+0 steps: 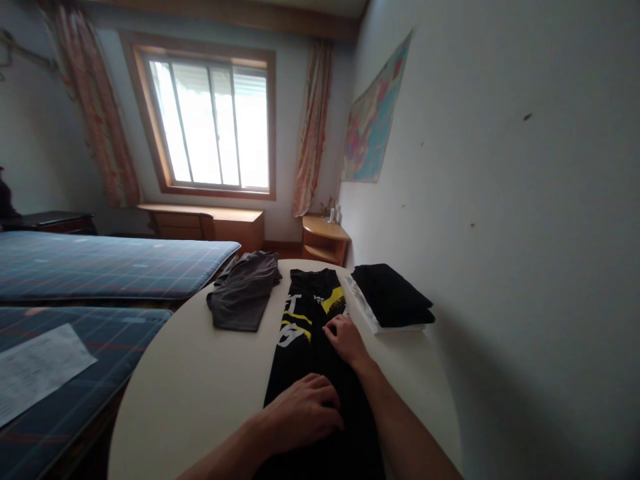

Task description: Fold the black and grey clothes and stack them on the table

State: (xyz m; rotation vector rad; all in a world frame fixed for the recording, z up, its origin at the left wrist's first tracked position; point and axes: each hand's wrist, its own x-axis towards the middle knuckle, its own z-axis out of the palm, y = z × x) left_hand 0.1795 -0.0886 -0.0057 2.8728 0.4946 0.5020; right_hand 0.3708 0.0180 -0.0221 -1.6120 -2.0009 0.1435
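Observation:
A long, narrow black garment [323, 373] with white lettering and yellow stripes lies lengthwise on the round cream table [165, 400]. Its near end runs out of view at the bottom. Over its lower middle is my left hand [313, 407], fingers loosely bent and thumb apart, with nothing visible in it. Farther up, at the garment's right side by the print, my right hand [345, 337] has its fingertips drawn together on the black cloth. How much fabric they pinch is hard to see.
Left of the garment lies a dark grey folded garment [245, 293]. At the right, a black folded garment [390, 293] rests on white cloth [370, 317], close to the wall [525, 300]. Beds with plaid mattresses [100, 267] stand left, one holding a paper sheet [45, 367].

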